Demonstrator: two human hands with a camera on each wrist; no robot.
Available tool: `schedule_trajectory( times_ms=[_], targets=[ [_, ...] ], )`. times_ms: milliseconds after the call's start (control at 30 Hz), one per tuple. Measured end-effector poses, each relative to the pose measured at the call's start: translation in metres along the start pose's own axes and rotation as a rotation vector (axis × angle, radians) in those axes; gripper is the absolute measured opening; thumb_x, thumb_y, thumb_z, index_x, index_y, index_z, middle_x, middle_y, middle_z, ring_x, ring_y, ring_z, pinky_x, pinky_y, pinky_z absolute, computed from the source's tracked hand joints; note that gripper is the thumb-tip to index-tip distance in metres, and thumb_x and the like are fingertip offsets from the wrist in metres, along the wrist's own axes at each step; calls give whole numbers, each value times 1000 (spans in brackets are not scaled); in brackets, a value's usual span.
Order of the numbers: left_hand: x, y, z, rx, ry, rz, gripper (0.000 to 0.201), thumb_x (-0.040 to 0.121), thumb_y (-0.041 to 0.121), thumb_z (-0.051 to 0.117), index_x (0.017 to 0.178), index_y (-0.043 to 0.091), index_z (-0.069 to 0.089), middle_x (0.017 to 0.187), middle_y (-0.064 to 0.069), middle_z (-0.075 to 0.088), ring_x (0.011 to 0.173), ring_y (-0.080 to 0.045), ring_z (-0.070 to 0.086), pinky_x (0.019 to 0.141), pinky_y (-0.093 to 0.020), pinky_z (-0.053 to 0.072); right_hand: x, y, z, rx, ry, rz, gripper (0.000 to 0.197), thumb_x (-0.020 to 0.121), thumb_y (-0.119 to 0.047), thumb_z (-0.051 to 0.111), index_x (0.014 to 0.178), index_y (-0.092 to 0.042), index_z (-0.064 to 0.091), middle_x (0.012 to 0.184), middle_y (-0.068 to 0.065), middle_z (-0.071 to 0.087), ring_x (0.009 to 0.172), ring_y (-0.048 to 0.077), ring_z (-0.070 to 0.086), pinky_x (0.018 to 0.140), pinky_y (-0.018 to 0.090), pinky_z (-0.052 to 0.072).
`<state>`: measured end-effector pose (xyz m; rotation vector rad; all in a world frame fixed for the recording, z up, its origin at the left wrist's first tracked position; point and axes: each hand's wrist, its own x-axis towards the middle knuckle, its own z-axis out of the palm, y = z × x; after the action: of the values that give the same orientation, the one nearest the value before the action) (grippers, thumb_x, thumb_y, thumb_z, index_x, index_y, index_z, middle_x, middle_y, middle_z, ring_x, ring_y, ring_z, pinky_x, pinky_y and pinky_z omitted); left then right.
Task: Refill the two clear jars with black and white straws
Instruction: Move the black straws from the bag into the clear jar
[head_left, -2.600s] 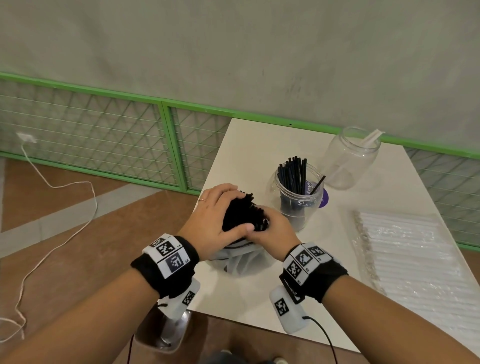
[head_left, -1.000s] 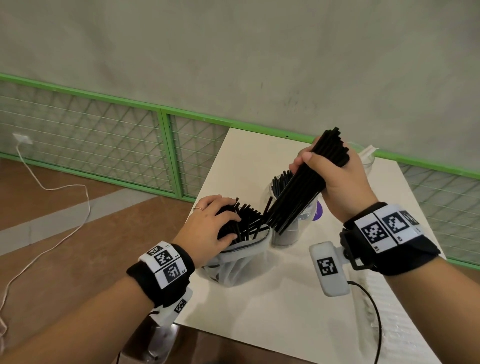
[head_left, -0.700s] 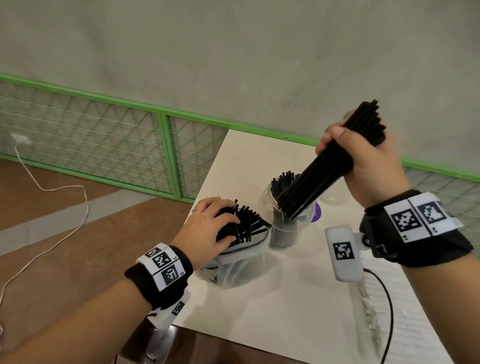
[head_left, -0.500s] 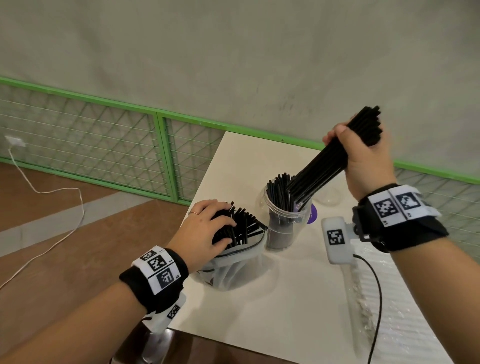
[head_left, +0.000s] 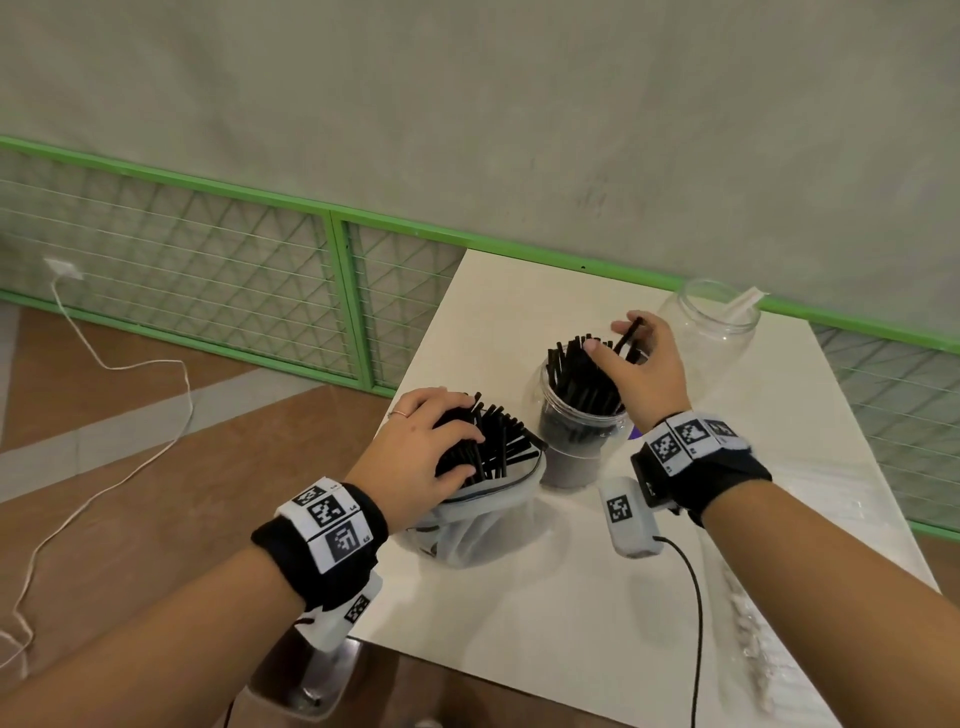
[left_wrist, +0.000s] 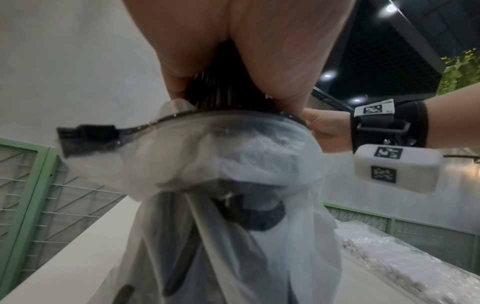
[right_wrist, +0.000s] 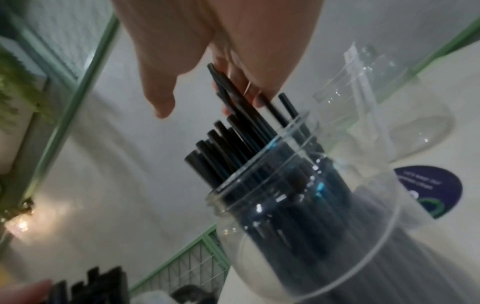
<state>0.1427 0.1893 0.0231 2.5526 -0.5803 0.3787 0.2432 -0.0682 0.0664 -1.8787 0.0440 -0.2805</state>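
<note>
A clear jar (head_left: 571, 441) (right_wrist: 324, 236) packed with black straws (head_left: 576, 374) (right_wrist: 233, 154) stands mid-table. My right hand (head_left: 644, 369) (right_wrist: 207, 41) is over its mouth, fingers touching the tops of a few straws, thumb apart from them. To the jar's left, my left hand (head_left: 421, 457) (left_wrist: 233, 51) grips a bundle of black straws (head_left: 498, 441) (left_wrist: 223, 92) sticking out of a clear plastic bag (head_left: 483, 525) (left_wrist: 233, 164). A second clear jar (head_left: 717, 338) (right_wrist: 389, 102) stands behind, holding one white wrapped straw.
A plastic pack of white straws (head_left: 748, 623) (left_wrist: 402, 267) lies along the right side of the white table (head_left: 519, 597). A purple round sticker (right_wrist: 441, 191) lies beside the filled jar. A green mesh fence (head_left: 332, 223) runs behind, with floor to the left.
My right hand lifted a bundle of black straws out of the bag, swung it up and right, then lowered it into the jar and loosened its hold. The left hand stayed on the bag's straws.
</note>
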Motion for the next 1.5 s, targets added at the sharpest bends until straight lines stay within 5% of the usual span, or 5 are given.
schedule_trajectory(
  times_ms=[267, 567, 767, 1300, 1500],
  targets=[
    [0, 0, 0, 3, 14, 11, 31, 75, 25, 76, 105, 26, 66, 131, 3, 52, 124, -24, 38, 105, -33, 27, -5, 28, -8, -64, 1, 164, 76, 93, -45, 54, 151, -15, 16, 159, 2, 21, 145, 18, 22, 119, 39, 21],
    [1, -1, 2, 14, 16, 9, 31, 75, 28, 75, 105, 27, 65, 131, 5, 51, 124, -24, 39, 106, -34, 29, 7, 4, 23, -249, -117, -55, 102, 80, -41, 74, 152, -16, 6, 159, 2, 13, 144, 15, 16, 112, 24, 16],
    [0, -2, 3, 11, 21, 13, 32, 74, 27, 75, 104, 27, 65, 130, 4, 52, 123, -25, 41, 106, -33, 30, 31, 3, 28, -382, -29, -177, 20, 96, -16, 54, 108, -9, 67, 117, 7, 66, 111, 23, 58, 95, 22, 38],
    [0, 0, 1, 16, 16, -2, 31, 74, 27, 76, 104, 27, 66, 130, 3, 52, 123, -24, 39, 106, -30, 27, 25, 17, 36, -796, -122, -42, 86, 74, -78, 50, 144, -31, 31, 152, 0, 33, 141, 27, 28, 114, 55, 17],
    [-2, 1, -1, 21, 13, -4, 30, 76, 28, 74, 104, 27, 66, 132, 4, 51, 125, -22, 37, 107, -23, 20, 27, 27, 41, -760, -229, -262, 53, 85, -52, 61, 130, -27, 53, 132, 4, 52, 124, 29, 42, 107, 43, 34]
  ],
)
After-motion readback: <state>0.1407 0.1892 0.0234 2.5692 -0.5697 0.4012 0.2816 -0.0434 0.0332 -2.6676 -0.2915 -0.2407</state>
